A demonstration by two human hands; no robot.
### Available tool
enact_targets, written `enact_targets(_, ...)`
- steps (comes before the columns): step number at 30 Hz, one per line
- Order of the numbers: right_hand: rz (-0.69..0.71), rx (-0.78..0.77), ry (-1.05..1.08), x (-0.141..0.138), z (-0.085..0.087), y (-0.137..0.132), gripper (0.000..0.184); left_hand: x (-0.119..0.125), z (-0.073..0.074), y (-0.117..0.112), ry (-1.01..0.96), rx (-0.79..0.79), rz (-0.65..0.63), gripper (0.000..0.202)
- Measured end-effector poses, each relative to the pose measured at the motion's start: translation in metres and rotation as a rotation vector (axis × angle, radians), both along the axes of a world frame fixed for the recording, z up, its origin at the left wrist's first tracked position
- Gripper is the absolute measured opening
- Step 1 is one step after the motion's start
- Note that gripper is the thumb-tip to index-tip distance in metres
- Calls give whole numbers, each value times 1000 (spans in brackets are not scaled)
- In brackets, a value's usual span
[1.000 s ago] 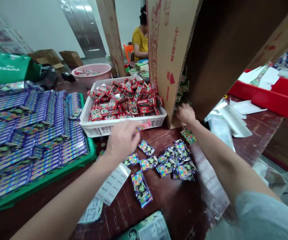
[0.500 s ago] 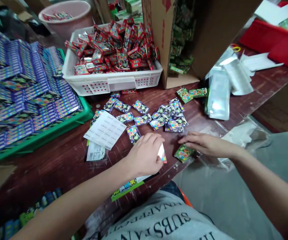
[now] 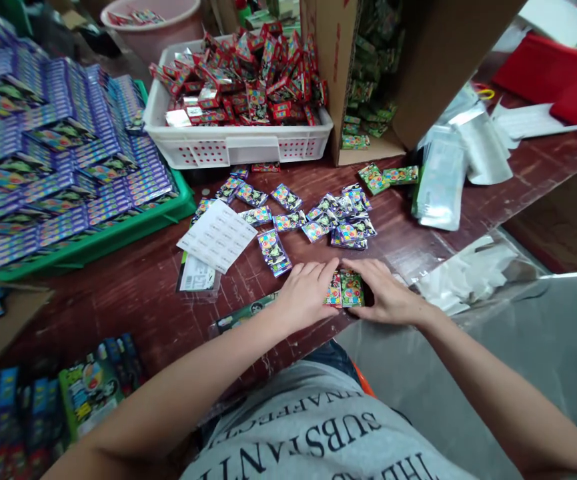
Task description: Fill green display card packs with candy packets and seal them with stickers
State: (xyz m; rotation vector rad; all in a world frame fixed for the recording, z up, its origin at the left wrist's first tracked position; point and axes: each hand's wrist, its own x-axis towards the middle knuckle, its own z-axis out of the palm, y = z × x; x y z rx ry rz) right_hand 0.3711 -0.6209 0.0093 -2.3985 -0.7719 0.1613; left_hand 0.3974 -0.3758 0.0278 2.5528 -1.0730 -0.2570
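My left hand [image 3: 308, 292] is closed on a small red candy packet [image 3: 333, 292], covering most of it. Facing it, my right hand [image 3: 384, 293] grips a green candy packet [image 3: 352, 289] between thumb and fingers. The two packets lie side by side at the table's near edge, their inner edges touching. Partly under my left forearm is a dark green printed pouch [image 3: 248, 313]. Just beyond my hands lie several loose purple packets, among them a single one [image 3: 274, 252] and a heaped group [image 3: 353, 227].
A white basket [image 3: 253, 148] of red packets stands behind, beside a cardboard box [image 3: 335, 80] holding green ones. At left is a green crate [image 3: 168, 210] stacked with purple packets. A sticker sheet [image 3: 217, 235] and clear pouches [image 3: 441, 180] lie on the table [image 3: 143, 300].
My right hand has drawn the green packet left and my left hand has brought the red one against it. The camera view has shifted slightly.
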Motion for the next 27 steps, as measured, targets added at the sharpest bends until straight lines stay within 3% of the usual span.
enact_targets(5, 43, -23, 18, 8, -5, 14, 112, -3, 0, 6, 53, 6, 27, 122)
enact_targets(10, 7, 7, 1, 0, -8, 25, 101, -37, 17, 48, 75, 14, 163, 139)
enact_targets(14, -98, 0, -106, -11, -10, 35, 94, -65, 15, 85, 100, 82, 264, 110)
enact_targets(17, -56, -20, -85, -17, -6, 43, 92, -72, 6, 94, 122, 37, 281, 93)
enact_targets(24, 228, 43, 81, -15, 3, 58, 95, -69, 3, 94, 194, -82, 143, 89)
enact_targets(27, 257, 82, 97, -10, 1, 55, 103, -67, 2, 98, 203, -63, 137, 92)
